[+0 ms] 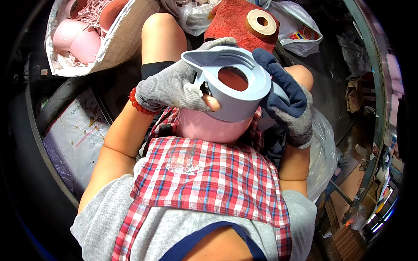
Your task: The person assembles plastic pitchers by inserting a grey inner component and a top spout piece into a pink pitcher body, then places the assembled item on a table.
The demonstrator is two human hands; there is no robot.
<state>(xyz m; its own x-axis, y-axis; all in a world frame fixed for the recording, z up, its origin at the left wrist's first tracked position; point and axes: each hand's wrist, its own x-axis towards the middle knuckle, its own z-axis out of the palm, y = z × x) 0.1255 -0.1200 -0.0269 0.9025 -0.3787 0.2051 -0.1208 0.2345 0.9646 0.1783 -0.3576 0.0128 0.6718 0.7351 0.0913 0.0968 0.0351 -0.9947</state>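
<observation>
A jug with a pink body (213, 127) and a grey-blue spouted top (237, 105) is held over my lap, against the checked apron (213, 182). My left hand (176, 89), in a grey knit glove torn at the thumb, is closed round the spout side of the top. The bare thumb tip presses on the jug's side. My right hand (287, 98), in a grey glove with dark blue fabric over the fingers, wraps round the handle on the right. Through the round opening in the top, the pink inside shows.
Pink vessels (72, 37) lie among shredded paper in a white sack (117, 48) at the far left. Beyond the jug, a roll of tape (273, 28) rests on a red cloth-covered thing (224, 24). A white plastic bag (300, 45) and a metal frame (379, 91) are at right.
</observation>
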